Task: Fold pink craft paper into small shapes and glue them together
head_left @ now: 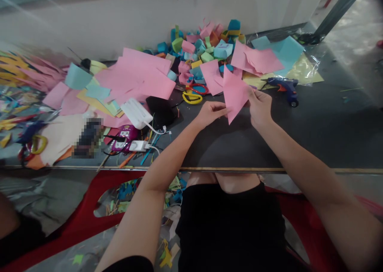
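Observation:
Between my two hands a piece of pink paper (235, 93) is held up above the dark table, with one corner pointing down. My left hand (212, 114) pinches its lower left edge between thumb and fingers. On the opposite side my right hand (261, 105) grips the right edge, fingers closed. Just behind the paper lie more pink sheets (211, 76) and a pair of scissors with red and yellow handles (193, 98). A blue glue gun (285, 89) rests to the right of my right hand.
Folded colored paper pieces (206, 48) are heaped against the wall. Large pink sheets (134, 76) cover the left middle. A white power bank (136, 113), a purple power strip (124, 136) and cables lie nearer the front edge. Paper scraps litter the floor; another person's leg shows at far left.

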`<action>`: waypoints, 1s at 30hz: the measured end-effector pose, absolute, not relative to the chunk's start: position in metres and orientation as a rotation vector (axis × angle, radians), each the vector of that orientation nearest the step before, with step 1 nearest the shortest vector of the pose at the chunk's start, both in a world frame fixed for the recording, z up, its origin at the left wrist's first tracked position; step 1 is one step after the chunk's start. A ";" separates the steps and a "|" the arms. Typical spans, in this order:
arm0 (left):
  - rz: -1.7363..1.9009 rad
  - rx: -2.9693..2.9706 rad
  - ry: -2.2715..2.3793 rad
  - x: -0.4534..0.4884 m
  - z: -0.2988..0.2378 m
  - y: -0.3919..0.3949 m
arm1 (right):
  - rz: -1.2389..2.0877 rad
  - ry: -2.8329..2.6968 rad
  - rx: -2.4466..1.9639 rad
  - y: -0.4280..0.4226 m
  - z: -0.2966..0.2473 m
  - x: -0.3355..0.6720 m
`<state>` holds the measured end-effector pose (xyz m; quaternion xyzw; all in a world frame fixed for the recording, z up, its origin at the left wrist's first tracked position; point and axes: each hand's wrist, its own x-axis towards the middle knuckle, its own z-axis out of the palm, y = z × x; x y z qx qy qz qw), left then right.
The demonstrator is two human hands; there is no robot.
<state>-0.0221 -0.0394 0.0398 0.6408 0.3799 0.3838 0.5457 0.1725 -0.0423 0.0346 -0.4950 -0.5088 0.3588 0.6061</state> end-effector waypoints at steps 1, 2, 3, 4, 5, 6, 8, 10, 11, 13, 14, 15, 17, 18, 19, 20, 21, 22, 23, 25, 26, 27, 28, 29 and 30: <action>0.938 1.527 0.904 -0.022 0.040 -0.039 | 0.823 -1.166 -1.149 -0.044 0.036 0.171; 0.956 1.528 0.917 -0.021 0.040 -0.039 | 0.818 -1.141 -1.151 -0.045 0.038 0.169; 0.969 1.521 0.940 -0.021 0.040 -0.039 | 0.819 -1.108 -1.150 -0.046 0.040 0.168; 0.980 1.506 0.967 -0.020 0.040 -0.039 | 0.846 -1.091 -1.156 -0.047 0.042 0.167; 0.993 1.486 0.992 -0.020 0.040 -0.039 | 0.890 -1.081 -1.165 -0.047 0.044 0.166; 1.006 1.466 1.012 -0.020 0.040 -0.039 | 0.946 -1.077 -1.178 -0.048 0.046 0.166; 1.032 1.429 1.049 -0.019 0.041 -0.039 | 1.084 -1.106 -1.219 -0.050 0.051 0.165; 1.060 1.396 1.084 -0.018 0.041 -0.038 | 1.230 -1.193 -1.288 -0.053 0.056 0.163; 1.077 1.381 1.097 -0.018 0.041 -0.038 | 1.291 -1.251 -1.324 -0.055 0.057 0.162; 1.107 1.359 1.106 -0.017 0.041 -0.038 | 1.369 -1.358 -1.385 -0.060 0.059 0.159; 1.118 1.350 1.102 -0.016 0.041 -0.039 | 1.383 -1.392 -1.403 -0.062 0.059 0.158; 1.123 1.341 1.095 -0.015 0.041 -0.039 | 1.389 -1.409 -1.410 -0.064 0.059 0.157; 1.122 1.315 1.093 -0.014 0.040 -0.039 | 1.400 -1.405 -1.407 -0.066 0.059 0.157; 1.121 1.296 1.098 -0.014 0.040 -0.039 | 1.412 -1.396 -1.402 -0.066 0.059 0.157; 1.121 1.274 1.104 -0.014 0.039 -0.038 | 1.427 -1.391 -1.395 -0.065 0.059 0.157; 1.126 1.251 1.109 -0.014 0.038 -0.037 | 1.444 -1.392 -1.391 -0.065 0.059 0.158; 1.137 1.227 1.111 -0.015 0.038 -0.036 | 1.459 -1.399 -1.387 -0.064 0.059 0.158; 1.155 1.206 1.112 -0.016 0.038 -0.034 | 1.473 -1.412 -1.384 -0.064 0.060 0.159; 1.177 1.192 1.113 -0.018 0.038 -0.032 | 1.487 -1.428 -1.381 -0.064 0.060 0.159; 1.225 1.179 1.118 -0.022 0.039 -0.029 | 1.516 -1.466 -1.372 -0.064 0.062 0.160; 1.250 1.175 1.122 -0.024 0.040 -0.027 | 1.529 -1.487 -1.369 -0.064 0.063 0.160; 1.271 1.171 1.123 -0.026 0.042 -0.026 | 1.540 -1.507 -1.366 -0.064 0.064 0.161; 1.291 1.165 1.124 -0.028 0.043 -0.024 | 1.549 -1.527 -1.364 -0.064 0.065 0.162; 1.309 1.156 1.126 -0.031 0.044 -0.022 | 1.555 -1.547 -1.364 -0.064 0.066 0.163; 1.325 1.145 1.131 -0.033 0.045 -0.020 | 1.560 -1.566 -1.364 -0.064 0.067 0.164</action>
